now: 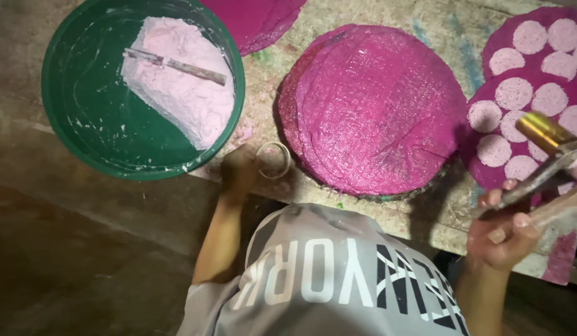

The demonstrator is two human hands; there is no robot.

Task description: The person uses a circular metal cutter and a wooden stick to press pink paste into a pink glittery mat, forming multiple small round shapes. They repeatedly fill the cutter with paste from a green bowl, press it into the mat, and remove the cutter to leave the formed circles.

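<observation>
— Where's the ring?
— The metal ring (273, 160) sits at the workbench's (388, 12) near edge, gripped by the left hand (238, 171), just left of the magenta stack (375, 109).
— And the right hand (503, 233)?
— Clenched around a flat tool (543, 171), its long axis slanting toward the far-right corner.

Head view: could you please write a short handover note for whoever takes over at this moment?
Left hand: holds a metal ring beside the stack of magenta sheets.
Right hand: grips a metal tool.
The green basin holds a pink paste block with a spatula lying on it.
Done: pale discs cover the right-hand sheets.
Left: the stack's top sheet is bare.
</observation>
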